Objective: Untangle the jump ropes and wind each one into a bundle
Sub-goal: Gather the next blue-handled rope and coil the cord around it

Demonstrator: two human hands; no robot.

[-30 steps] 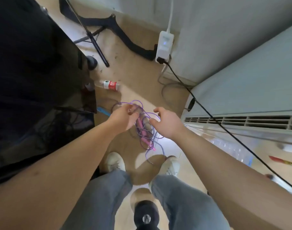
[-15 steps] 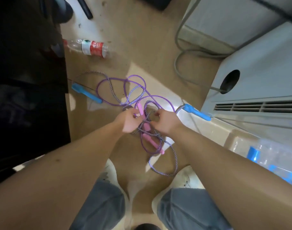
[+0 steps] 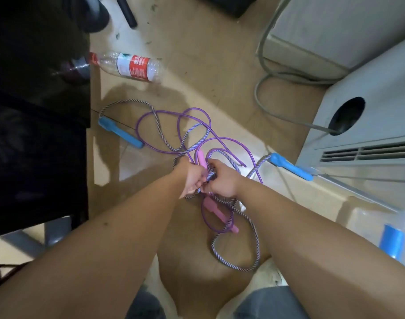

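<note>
Two ropes lie snarled together on the floor (image 3: pixel 197 54), just ahead of the person's feet. One is a smooth purple rope (image 3: pixel 194 109) with pink handles (image 3: pixel 216 209), the other a braided rope (image 3: pixel 256 240) with blue handles (image 3: pixel 121 134). Both hands meet at the knot (image 3: pixel 208 177) in the middle. The left hand (image 3: pixel 192 178) and the right hand (image 3: pixel 225 181) each have fingers curled round strands there. Which rope each one grasps I cannot tell.

Both ropes look light and limp, so lifting them should cost nothing, but a hard pull would likely tighten the crossings. The purple rope seems slick and a little springy, holding open loops, so it should slide out through the braid. The braided rope looks soft and grippy and is likelier to snag.

The handles are the only stiff parts and the surest hold. Both blue ones lie clear of the knot, one to each side. A pink handle fed back through the loops seems the best way to part the two.
</note>
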